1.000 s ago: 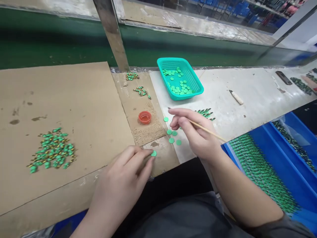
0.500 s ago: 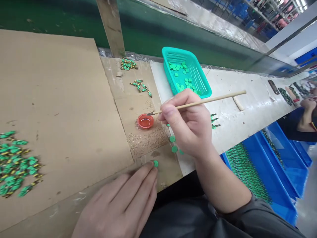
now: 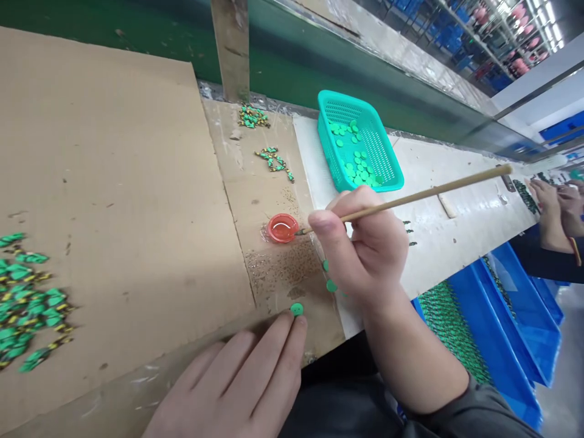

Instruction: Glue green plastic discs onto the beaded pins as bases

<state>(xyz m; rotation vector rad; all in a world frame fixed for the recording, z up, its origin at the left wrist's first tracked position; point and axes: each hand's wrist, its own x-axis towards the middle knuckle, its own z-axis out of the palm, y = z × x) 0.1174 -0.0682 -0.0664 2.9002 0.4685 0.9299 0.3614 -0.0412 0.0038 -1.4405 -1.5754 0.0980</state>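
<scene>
My right hand [image 3: 365, 249] is closed on a thin wooden brush [image 3: 424, 194], whose dark tip rests at the rim of a small red cap of liquid [image 3: 283, 228]. My left hand [image 3: 241, 383] lies flat on the cardboard with its fingers stretched out. Its fingertips touch a small green disc [image 3: 297, 309] near the table's front edge. A few more green discs [image 3: 331, 285] lie beside my right hand.
A teal basket [image 3: 387, 176] holding green discs stands behind my right hand. A heap of green and gold parts [image 3: 27, 298] lies at the left, with smaller clusters [image 3: 274, 159] further back. Blue bins [image 3: 515, 322] of parts sit at the right. Another person's hands [image 3: 554, 207] work far right.
My right hand swung the brush from over the discs to the red cap, and the tip now touches its rim. The view shifted left. My left hand stayed by the green disc.
</scene>
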